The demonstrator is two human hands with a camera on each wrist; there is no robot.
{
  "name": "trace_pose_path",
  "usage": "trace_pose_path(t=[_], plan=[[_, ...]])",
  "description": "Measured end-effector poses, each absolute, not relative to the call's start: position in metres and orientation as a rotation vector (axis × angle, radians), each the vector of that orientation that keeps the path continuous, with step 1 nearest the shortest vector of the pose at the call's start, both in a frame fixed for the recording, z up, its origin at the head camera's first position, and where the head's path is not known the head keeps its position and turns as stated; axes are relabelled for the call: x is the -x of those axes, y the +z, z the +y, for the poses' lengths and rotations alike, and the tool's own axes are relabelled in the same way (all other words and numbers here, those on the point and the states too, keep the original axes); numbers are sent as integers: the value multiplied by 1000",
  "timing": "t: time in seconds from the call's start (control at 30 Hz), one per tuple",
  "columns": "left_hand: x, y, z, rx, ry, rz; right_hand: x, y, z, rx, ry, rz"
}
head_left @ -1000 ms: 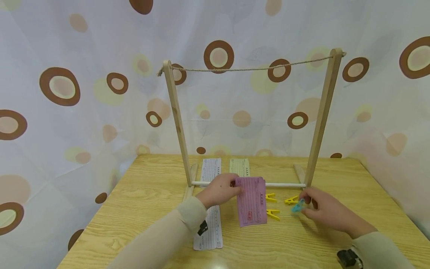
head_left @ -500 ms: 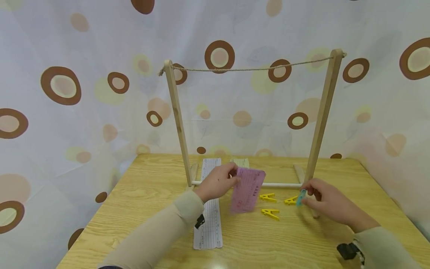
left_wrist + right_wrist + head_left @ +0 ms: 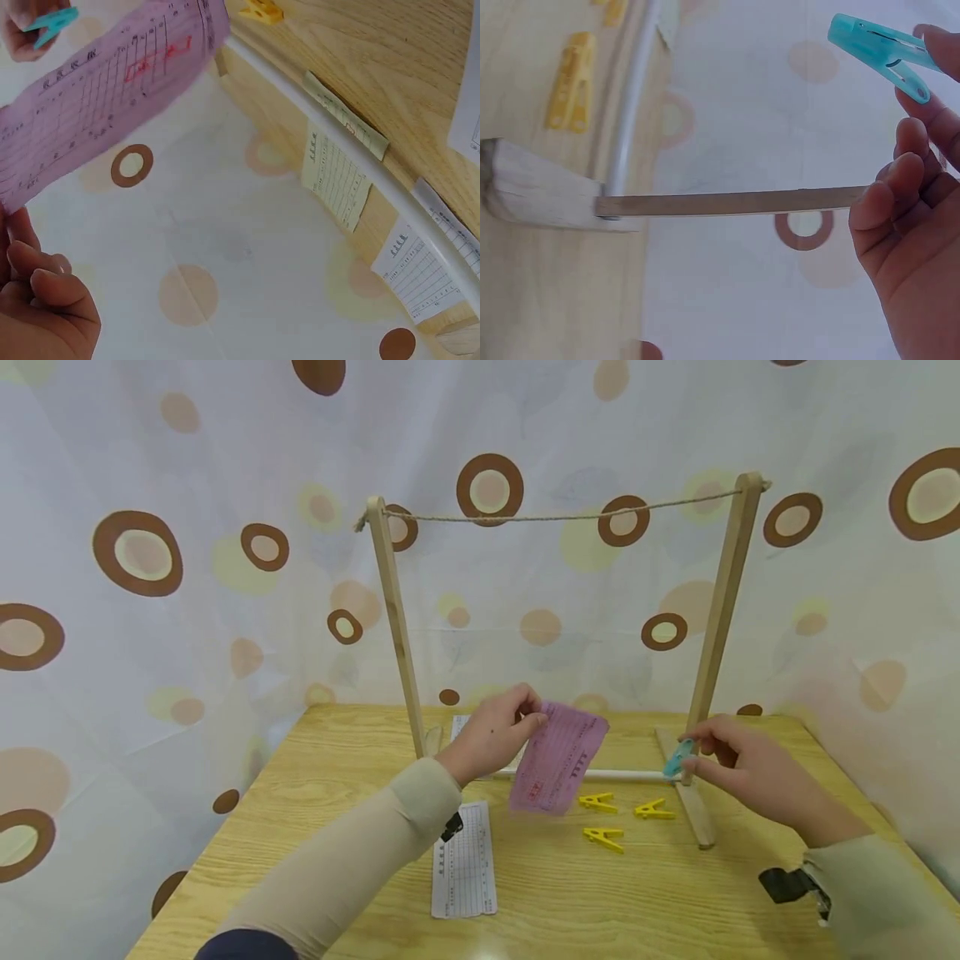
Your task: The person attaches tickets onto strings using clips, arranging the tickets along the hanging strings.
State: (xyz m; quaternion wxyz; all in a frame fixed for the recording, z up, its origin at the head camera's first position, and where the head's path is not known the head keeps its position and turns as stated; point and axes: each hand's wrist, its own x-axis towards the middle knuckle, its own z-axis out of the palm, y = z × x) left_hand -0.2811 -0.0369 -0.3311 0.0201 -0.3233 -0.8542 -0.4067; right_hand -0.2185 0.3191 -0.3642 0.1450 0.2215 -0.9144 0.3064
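Note:
My left hand (image 3: pixel 491 733) pinches a pink printed slip (image 3: pixel 561 758) by its upper left corner, and the slip hangs tilted in the air in front of the rack. In the left wrist view the pink slip (image 3: pixel 112 97) stretches out above the curled fingers. Between thumb and index finger my right hand (image 3: pixel 757 772) holds a light blue clothespin (image 3: pixel 678 758) beside the rack's right post. The right wrist view shows the blue clothespin (image 3: pixel 877 52) gripped at its handle ends. Three yellow clothespins (image 3: pixel 602 837) lie on the table below the slip.
A wooden rack has a left post (image 3: pixel 395 627), a right post (image 3: pixel 723 610), a rope (image 3: pixel 525 517) across the top and a white rod (image 3: pixel 630 774) low down. White slips (image 3: pixel 465 868) and a yellowish slip (image 3: pixel 337 172) lie on the wooden table (image 3: pixel 315 827). A patterned curtain (image 3: pixel 225 610) hangs behind.
Both hands have risen from near the tabletop. The pink slip has gone up with the left hand and swung into a tilt; the blue clothespin has gone up with the right.

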Motion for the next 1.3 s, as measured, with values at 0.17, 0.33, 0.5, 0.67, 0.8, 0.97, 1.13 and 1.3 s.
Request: trace_pose_path(t=[0.17,0.33,0.5,0.67,0.8,0.97,1.13,1.3], plan=[[283,-322,-29,1007,-1239,-2604,223,-343,322,-662,870,-2554],[285,-314,-19,1017,-1251,-2575,225,-315,321,-620,780,-2526],[287,-303,-10,1008,-1268,-2576,225,-285,322,-600,701,-2521],[290,-290,-3,1028,-1303,-2540,225,-254,322,-597,650,-2521],[293,-281,0,1052,-1295,-2507,226,-233,317,-606,590,-2498],[298,-268,4,1056,-1298,-2464,229,-204,310,-608,526,-2479],[303,-255,13,1074,-1329,-2396,232,-175,307,-586,456,-2470],[307,-240,22,1022,-1329,-2431,236,-147,306,-520,445,-2499]])
